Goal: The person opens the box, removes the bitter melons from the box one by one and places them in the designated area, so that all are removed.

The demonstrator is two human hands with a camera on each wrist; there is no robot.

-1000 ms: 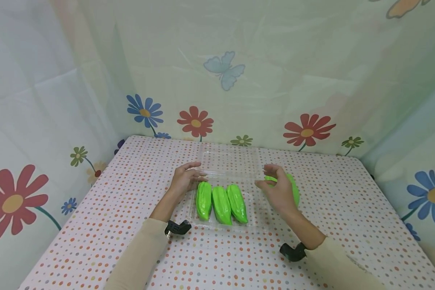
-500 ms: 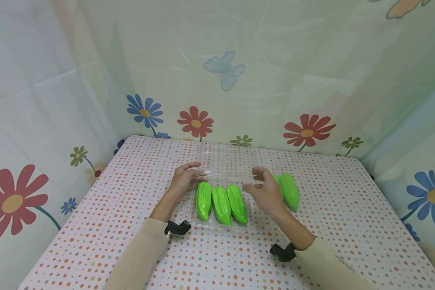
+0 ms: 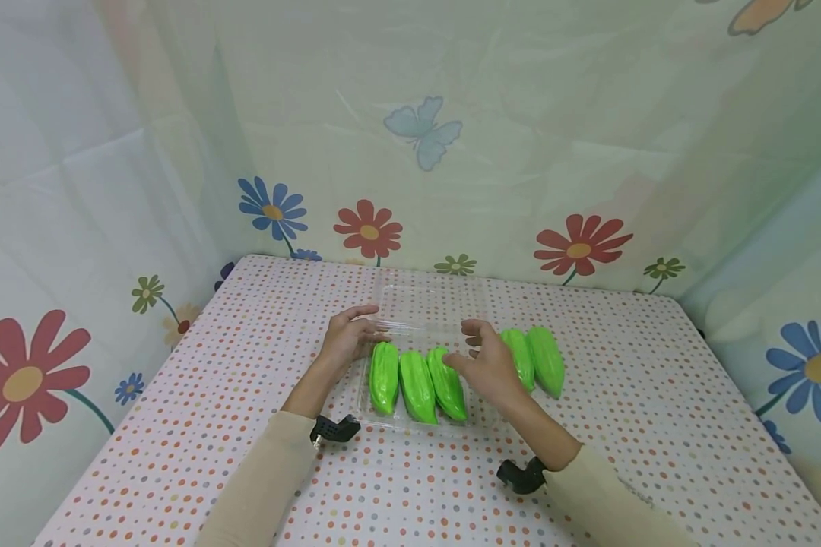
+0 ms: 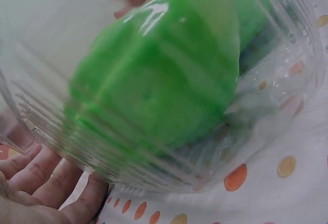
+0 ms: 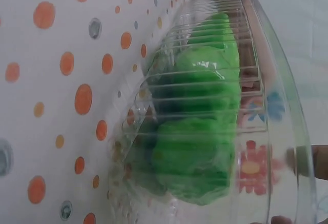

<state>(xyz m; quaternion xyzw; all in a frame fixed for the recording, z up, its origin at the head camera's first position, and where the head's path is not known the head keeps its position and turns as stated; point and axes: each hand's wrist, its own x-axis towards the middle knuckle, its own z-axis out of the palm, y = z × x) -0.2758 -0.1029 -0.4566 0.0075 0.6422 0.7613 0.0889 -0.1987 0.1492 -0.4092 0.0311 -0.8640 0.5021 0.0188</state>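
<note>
An opened clear plastic clamshell box (image 3: 475, 406) lies on the table, its lid (image 3: 431, 300) folded back to the far side. Three glossy green ridged, elongated vegetable-like pieces (image 3: 418, 387) sit side by side in its base. At the box's left side rests my left hand (image 3: 347, 338), relaxed fingers against the clear wall; the left wrist view shows its fingers (image 4: 38, 178) by the box's rim. My right hand (image 3: 489, 368) hovers over the box's right side, holding nothing. Its thumb appears near the top of the rightmost piece; contact cannot be told.
Two more green pieces (image 3: 546, 363) lie on the dotted tablecloth (image 3: 622, 410) just right of the box, one partly behind my right hand. A flower-printed curtain (image 3: 451, 190) stands behind the table and at both sides.
My right hand has moved left, from over the two loose green pieces to the box's right side, uncovering those pieces. My left hand has stayed in place.
</note>
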